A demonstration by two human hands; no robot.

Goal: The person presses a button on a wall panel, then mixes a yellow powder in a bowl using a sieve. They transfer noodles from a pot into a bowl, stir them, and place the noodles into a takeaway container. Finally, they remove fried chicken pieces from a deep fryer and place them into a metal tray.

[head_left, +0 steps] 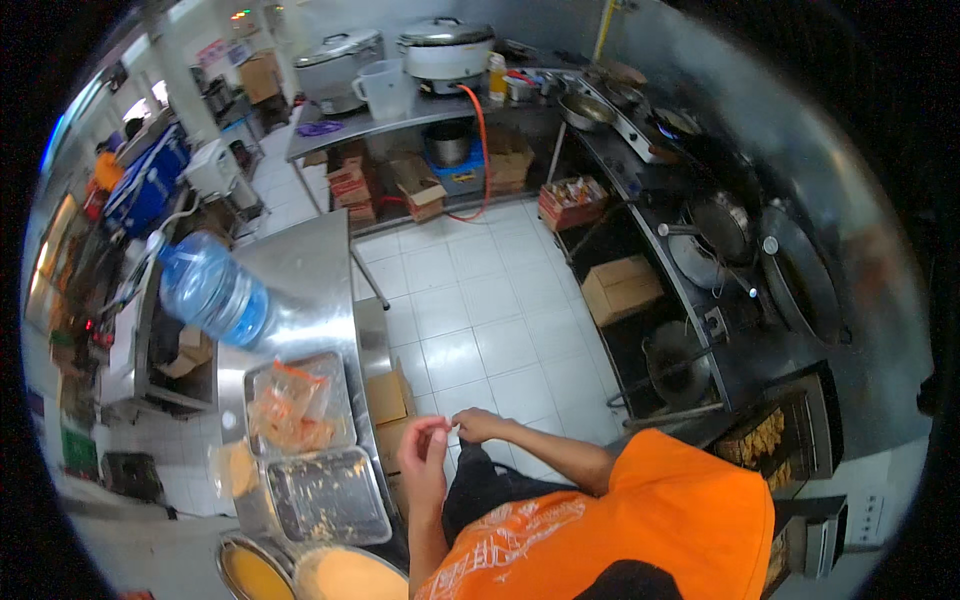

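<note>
Steel bench (300, 275) along the person's left. Both hands held close together in front of the body, over the floor (450, 360) beside it. Left hand (424, 455): fingers loosely bent; cannot tell if anything small is pinched. Right hand (480, 425): fingers curled, tips near the left ones; grip likewise cannot be told.

Nearest the left hand, on the bench: a shallow metal tray (330, 492), pale crumbs scattered in it. Just beyond, a second tray (350, 385) carrying a clear bag (292, 405) with orange contents. Small bag (238, 468) left of the trays. Nearer the body, two bowls: yellow liquid (257, 577), pale orange stuff (350, 578). Blue water jug (215, 292) at the far end.
</note>
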